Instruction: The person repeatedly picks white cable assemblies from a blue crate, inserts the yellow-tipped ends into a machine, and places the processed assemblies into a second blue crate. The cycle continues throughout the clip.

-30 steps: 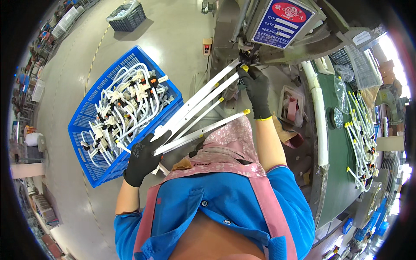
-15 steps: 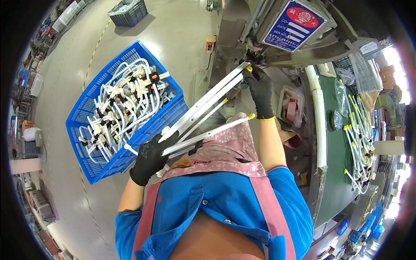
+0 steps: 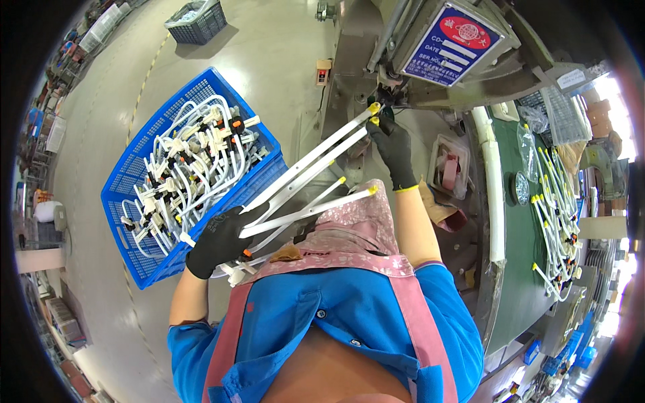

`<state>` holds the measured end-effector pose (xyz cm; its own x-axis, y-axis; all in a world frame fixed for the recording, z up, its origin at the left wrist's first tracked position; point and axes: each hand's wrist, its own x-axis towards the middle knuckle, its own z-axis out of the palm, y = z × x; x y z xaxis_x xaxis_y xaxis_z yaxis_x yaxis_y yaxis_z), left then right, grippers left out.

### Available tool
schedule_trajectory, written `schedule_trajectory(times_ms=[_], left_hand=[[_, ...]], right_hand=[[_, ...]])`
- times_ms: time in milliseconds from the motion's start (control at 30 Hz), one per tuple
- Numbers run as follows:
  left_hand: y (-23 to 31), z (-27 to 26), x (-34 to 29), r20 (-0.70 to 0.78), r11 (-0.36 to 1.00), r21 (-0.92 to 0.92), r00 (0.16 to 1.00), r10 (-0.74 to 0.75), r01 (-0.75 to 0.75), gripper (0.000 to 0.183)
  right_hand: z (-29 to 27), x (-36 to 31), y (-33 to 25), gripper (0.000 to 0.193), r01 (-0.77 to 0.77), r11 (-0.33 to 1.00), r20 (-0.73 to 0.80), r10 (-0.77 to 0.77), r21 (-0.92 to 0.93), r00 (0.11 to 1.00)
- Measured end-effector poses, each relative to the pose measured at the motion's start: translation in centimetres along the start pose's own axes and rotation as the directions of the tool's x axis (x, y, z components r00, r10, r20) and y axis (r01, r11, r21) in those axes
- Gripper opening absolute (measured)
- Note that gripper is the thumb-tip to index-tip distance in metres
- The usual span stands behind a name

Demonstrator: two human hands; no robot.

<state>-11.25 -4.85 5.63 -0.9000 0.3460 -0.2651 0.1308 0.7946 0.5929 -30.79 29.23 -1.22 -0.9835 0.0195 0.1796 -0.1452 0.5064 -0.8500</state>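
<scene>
Grey floor (image 3: 282, 47) | left hand (image 3: 220, 236) low | right hand (image 3: 392, 144) forward | both on white tubes (image 3: 322, 149)

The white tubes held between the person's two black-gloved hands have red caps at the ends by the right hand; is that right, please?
Not quite: the head view shows yellow caps, not red ones, at the ends by the right hand. The white tubes are indeed held between two black-gloved hands.

left hand (image 3: 220, 240): black glove (image 3: 215, 250) | right hand (image 3: 391, 149): black glove (image 3: 399, 164), yellow cuff edge (image 3: 406, 189) | blue shirt (image 3: 282, 316), pale buttons (image 3: 321, 314) | pink apron (image 3: 363, 225), floral front, plain straps (image 3: 414, 312)
</scene>
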Motion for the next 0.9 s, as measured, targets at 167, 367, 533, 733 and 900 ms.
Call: schedule_trajectory(times_ms=[167,367,533,733,900], left_hand=[[-1.5,2.0,0.7,0.0,1.0,0.003,1.0,-0.003,0.003,0.073],[-1.4,2.3,0.1,-0.053,1.0,-0.007,0.999,-0.014,0.013,0.081],[-1.3,2.8,0.2,-0.014,0.995,-0.076,0.998,-0.065,0.063,0.085],[-1.7,2.4,0.0,-0.043,1.0,-0.022,0.999,-0.021,0.02,0.079],[-2.1,0.7,0.4,-0.122,1.0,-0.022,0.992,-0.017,0.015,0.07]], right_hand=[[-0.8,-1.0,2.2,0.035,-0.057,0.997,0.112,0.052,0.044,0.992],[-0.9,-5.7,8.8,0.044,-0.237,0.968,0.16,0.222,0.08,0.962],[0.0,-9.4,14.0,0.043,-0.296,0.955,0.277,0.288,-0.014,0.917],[0.6,-10.3,14.0,0.029,-0.416,0.85,0.159,0.384,0.322,0.909],[-0.2,-8.3,9.8,0.031,-0.319,0.909,0.024,0.325,0.267,0.945]])
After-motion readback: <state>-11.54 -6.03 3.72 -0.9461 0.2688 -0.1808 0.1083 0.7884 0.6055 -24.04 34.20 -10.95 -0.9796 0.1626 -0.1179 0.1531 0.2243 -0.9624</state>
